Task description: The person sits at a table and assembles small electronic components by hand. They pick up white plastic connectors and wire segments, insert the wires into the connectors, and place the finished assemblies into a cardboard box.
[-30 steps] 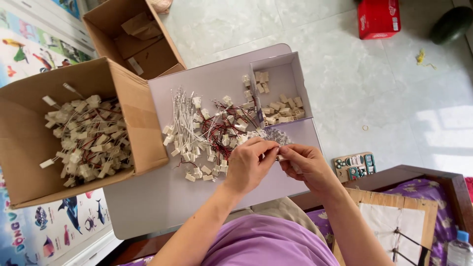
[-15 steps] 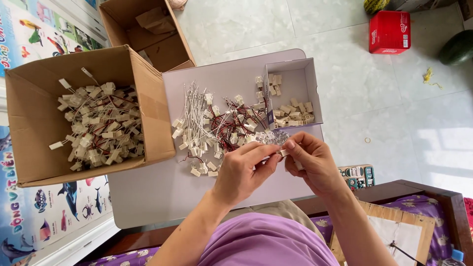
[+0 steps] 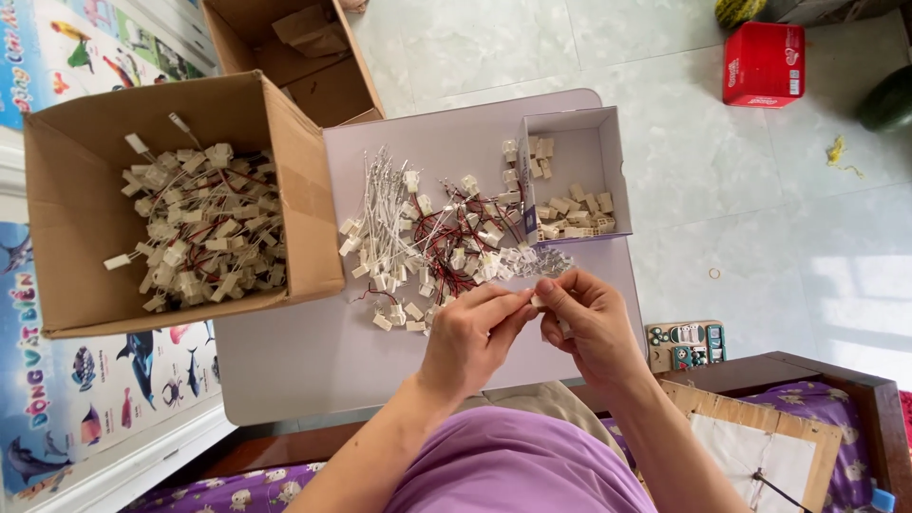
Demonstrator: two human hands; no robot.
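Observation:
My left hand [image 3: 472, 332] and my right hand [image 3: 591, 318] meet fingertip to fingertip over the near edge of a pale lilac table [image 3: 313, 351]. Between them they pinch one small white plastic connector [image 3: 538, 300]. Just beyond the hands lies a pile of white connectors with red and white wires [image 3: 427, 242]. A small white open box [image 3: 573, 176] with loose connector housings stands behind the right hand. To the left, a big cardboard box [image 3: 180, 199] holds many wired connectors.
A second cardboard box [image 3: 294, 57] sits behind the first. A red box [image 3: 763, 64] lies on the tiled floor at the far right. A small toy panel [image 3: 686, 344] rests by the table. A wooden frame [image 3: 817, 380] and posters [image 3: 85, 399] flank me.
The view has shifted slightly and my hands have stayed together over the table's near edge, still working the small connector between the fingertips.

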